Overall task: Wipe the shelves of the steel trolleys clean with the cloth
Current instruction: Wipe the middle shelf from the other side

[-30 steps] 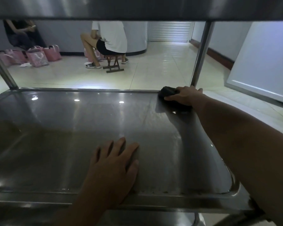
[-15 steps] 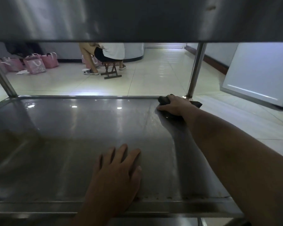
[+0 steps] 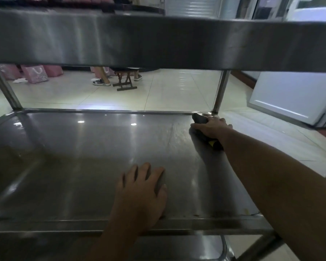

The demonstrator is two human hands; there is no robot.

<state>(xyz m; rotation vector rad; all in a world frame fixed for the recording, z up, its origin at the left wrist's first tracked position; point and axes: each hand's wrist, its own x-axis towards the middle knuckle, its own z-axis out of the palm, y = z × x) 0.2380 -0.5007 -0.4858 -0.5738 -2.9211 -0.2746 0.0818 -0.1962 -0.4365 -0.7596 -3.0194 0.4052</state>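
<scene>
A steel trolley shelf (image 3: 83,157) fills the lower view, under the front band of the shelf above (image 3: 158,40). My right hand (image 3: 212,127) reaches to the shelf's far right corner by the upright post (image 3: 220,91). It presses a dark cloth (image 3: 199,118) onto the steel, fingers laid over it. A yellow bit of the cloth shows under my wrist. My left hand (image 3: 141,191) lies flat on the shelf near its front edge, fingers spread.
Beyond the trolley is a tiled floor with a small folding stool (image 3: 125,81) and a seated person's feet (image 3: 101,81). Pink bags (image 3: 35,73) stand at the back left. A white panel (image 3: 290,97) leans at the right.
My head has risen, so the upper shelf's band now covers more of the view. My right hand has stayed at the far right corner with the cloth. The left hand has not moved.
</scene>
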